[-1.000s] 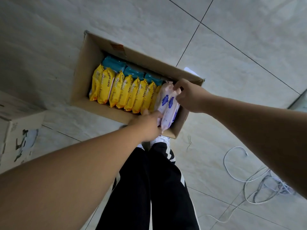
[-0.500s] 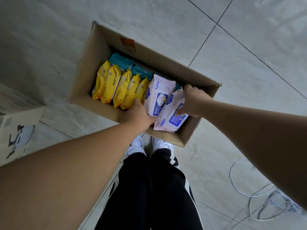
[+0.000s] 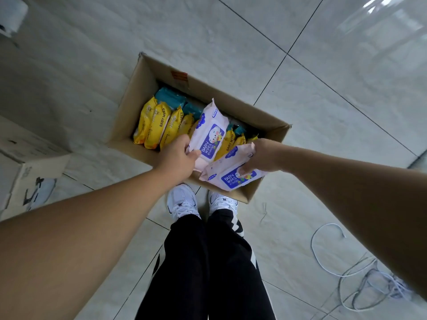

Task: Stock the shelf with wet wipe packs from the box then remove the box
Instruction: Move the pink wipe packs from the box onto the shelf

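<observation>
An open cardboard box (image 3: 138,88) sits on the tiled floor just beyond my white shoes. Inside stand several yellow wet wipe packs (image 3: 154,125) in a row, with teal packs (image 3: 169,98) behind them. My left hand (image 3: 178,155) grips the lower end of a pink-and-white baby wipes pack (image 3: 209,132) and holds it up over the box. My right hand (image 3: 261,155) grips a second pink-and-white pack (image 3: 231,175), tilted flat over the box's near right corner. No shelf is in sight.
Another cardboard box (image 3: 25,174) with black print stands at the left edge. Loose white and grey cables (image 3: 360,280) lie on the floor at the lower right. My legs in black trousers (image 3: 203,269) fill the bottom centre.
Both hands have lifted the two pink packs up out of the box, and the packs have spread apart. More yellow packs now show at the box's right end. The camera has risen.
</observation>
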A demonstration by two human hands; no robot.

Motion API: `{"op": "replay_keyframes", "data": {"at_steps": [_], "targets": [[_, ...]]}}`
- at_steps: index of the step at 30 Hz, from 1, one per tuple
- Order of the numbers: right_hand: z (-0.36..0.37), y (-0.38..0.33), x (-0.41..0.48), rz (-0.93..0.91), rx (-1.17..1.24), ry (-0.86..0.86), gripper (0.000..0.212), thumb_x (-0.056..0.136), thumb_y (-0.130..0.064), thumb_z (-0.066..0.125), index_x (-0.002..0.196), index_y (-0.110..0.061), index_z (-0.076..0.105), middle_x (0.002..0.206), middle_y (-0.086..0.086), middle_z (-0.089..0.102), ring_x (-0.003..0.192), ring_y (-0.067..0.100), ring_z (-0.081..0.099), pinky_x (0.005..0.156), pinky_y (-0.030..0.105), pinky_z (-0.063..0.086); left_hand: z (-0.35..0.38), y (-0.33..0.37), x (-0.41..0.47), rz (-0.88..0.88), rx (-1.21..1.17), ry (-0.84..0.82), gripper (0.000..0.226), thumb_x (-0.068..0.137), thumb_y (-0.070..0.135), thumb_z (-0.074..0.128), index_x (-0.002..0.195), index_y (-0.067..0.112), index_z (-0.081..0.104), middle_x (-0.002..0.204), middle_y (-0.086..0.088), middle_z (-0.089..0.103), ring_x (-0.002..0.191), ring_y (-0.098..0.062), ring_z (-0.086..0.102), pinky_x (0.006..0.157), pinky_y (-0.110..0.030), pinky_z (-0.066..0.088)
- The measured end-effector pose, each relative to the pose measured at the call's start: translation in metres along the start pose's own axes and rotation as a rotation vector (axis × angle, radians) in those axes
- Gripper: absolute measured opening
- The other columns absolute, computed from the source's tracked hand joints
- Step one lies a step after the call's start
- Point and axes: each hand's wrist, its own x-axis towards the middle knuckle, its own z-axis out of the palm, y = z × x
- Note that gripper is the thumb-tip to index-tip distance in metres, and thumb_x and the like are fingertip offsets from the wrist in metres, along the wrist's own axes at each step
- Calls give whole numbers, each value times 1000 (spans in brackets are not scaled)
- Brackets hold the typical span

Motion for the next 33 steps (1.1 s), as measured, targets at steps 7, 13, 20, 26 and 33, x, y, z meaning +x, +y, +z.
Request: {"op": "replay_keyframes", "data": {"at_steps": [7,13,20,26,33], "targets": [[-18,-21,-78,-121,343,37,40,68,-29,92,103,-20,73,99,-5,79,91,18,75,87,42,62,-103,30,-35,9,-89,16,33,87,27,71,75,20,41,71,-2,58,67,-27,53,61,-34,41],[-63,-60,-178,-301,510,32,34,75,-13,87,105,-16,74,102,0,80,96,23,76,90,41,60,-207,99,-91,144,-101,-28,25,83,25,70,94,31,49,93,2,70,92,-24,69,83,-44,56],[-124,-108,-332,-512,540,25,33,81,-8,82,113,-7,71,110,8,78,104,27,74,98,50,56,-328,199,-205,276,52,77,20,91,22,67,101,23,50,99,6,66,93,-16,65,77,-33,51],[-145,-142,-470,-668,519,100,31,79,-10,84,108,-9,73,107,6,79,99,25,76,93,47,59,-422,273,-344,337,155,169,20,91,26,65,100,28,47,93,7,66,80,-9,63,67,-31,50],[-167,-219,-588,-940,374,147,39,77,-21,87,112,-10,73,109,5,78,101,26,75,94,48,58,-528,305,-483,336,210,383,24,87,29,69,97,32,47,94,8,67,85,-15,65,78,-38,55]]}}
